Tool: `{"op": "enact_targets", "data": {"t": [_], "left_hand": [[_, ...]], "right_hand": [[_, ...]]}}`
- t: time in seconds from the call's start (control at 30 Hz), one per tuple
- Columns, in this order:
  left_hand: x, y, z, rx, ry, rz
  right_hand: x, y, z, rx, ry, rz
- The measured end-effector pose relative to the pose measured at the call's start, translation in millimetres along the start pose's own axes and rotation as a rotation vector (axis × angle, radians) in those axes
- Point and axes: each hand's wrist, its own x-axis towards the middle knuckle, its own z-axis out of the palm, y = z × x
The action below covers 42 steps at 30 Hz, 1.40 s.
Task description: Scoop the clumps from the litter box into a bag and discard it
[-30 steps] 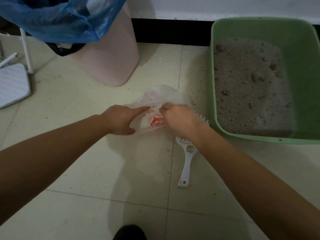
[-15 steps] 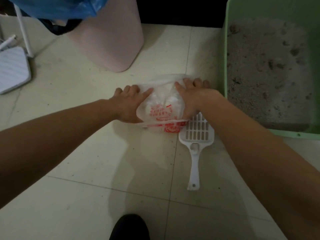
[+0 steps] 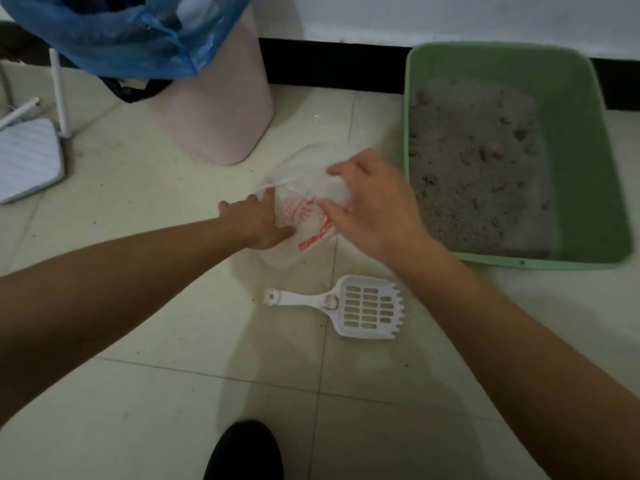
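A white see-through plastic bag (image 3: 304, 209) with red print lies crumpled on the tiled floor. My left hand (image 3: 256, 220) holds its left edge between thumb and fingers. My right hand (image 3: 374, 206) grips its right side, fingers curled over the top; it is motion-blurred. To the right stands the green litter box (image 3: 519, 263), holding grey litter (image 3: 478, 161) with several darker clumps. The white slotted scoop (image 3: 367, 306) lies flat on the floor just in front of the bag, its handle pointing left, and neither hand touches it.
A pink bin (image 3: 214, 109) lined with a blue bag (image 3: 131, 32) stands at the back left. A white router (image 3: 27, 157) with antennas lies at the far left. A black skirting board runs along the wall. A dark shoe tip (image 3: 246, 452) shows at the bottom.
Both hands went from lying flat on the bag to gripping its sides. The scoop now lies crosswise with its handle to the left, where before the handle pointed towards me.
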Motion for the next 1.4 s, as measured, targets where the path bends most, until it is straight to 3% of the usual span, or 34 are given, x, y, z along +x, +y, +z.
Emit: {"op": "enact_targets", "data": {"t": [0.17,0.2,0.33,0.4,0.63,0.9,1.17,1.3,1.4], "left_hand": [[-4,6,1,0.040,0.002,-0.075],[-5,6,0,0.060,0.002,-0.079],[-15,6,-10,0.072,0.033,-0.039],[-18,5,-14,0.086,0.064,-0.017],[-27,-13,-18,0.163,0.133,-0.003],[-35,-19,-27,0.138,0.147,0.023],[-28,-2,-44,0.080,0.150,0.031],[-31,33,-58,0.156,0.446,0.078],[-36,74,-73,0.025,0.649,0.179]], "right_hand": [[-54,-32,10,-0.090,0.178,-0.169],[-64,-37,14,-0.060,0.131,-0.215],[-94,-42,42,-0.083,-0.584,0.006],[-106,-37,55,-0.193,-0.721,0.031],[-104,-20,40,-0.120,-0.688,-0.016],[-111,-8,18,-0.073,-0.522,0.089],[-93,1,-69,0.285,-0.239,0.181],[-74,44,-119,0.236,-0.062,0.236],[-66,96,-138,0.072,-0.125,0.354]]}}
